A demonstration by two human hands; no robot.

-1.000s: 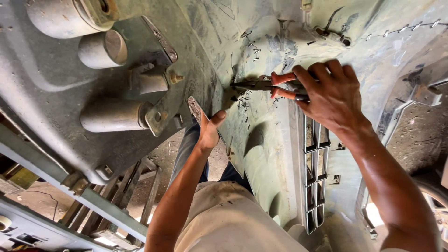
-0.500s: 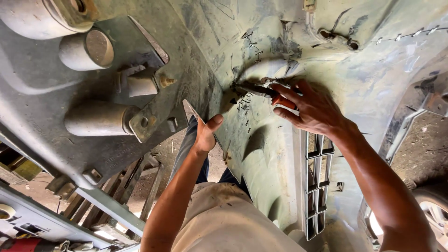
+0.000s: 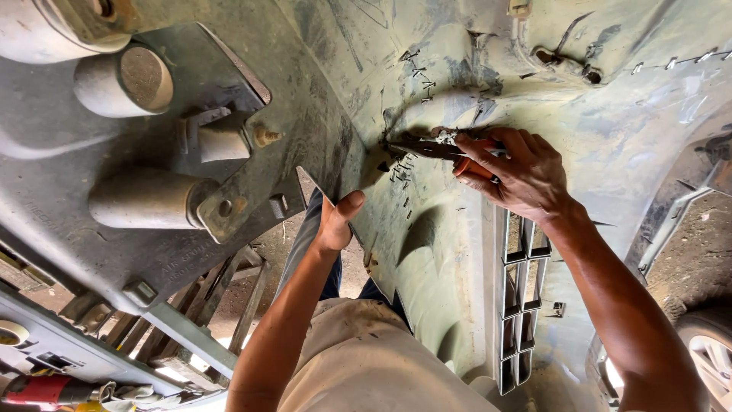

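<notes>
A large pale green plastic car bumper fills the view, its dusty inner side facing me. My right hand is closed around pliers with orange handles. The plier jaws touch a crack in the panel that is stitched with several small metal staples. My left hand grips the bumper's lower edge, thumb on the inside face, fingers hidden behind it. More staples line a crack higher up.
Grey cylindrical bosses and a bracket stick out of the bumper at the left. A slotted vent grille lies under my right wrist. A car tyre sits at the lower right. A red tool lies at the bottom left.
My right hand with the pliers has moved down and left along the panel to the stapled crack. My left hand has kept its grip on the bumper edge.
</notes>
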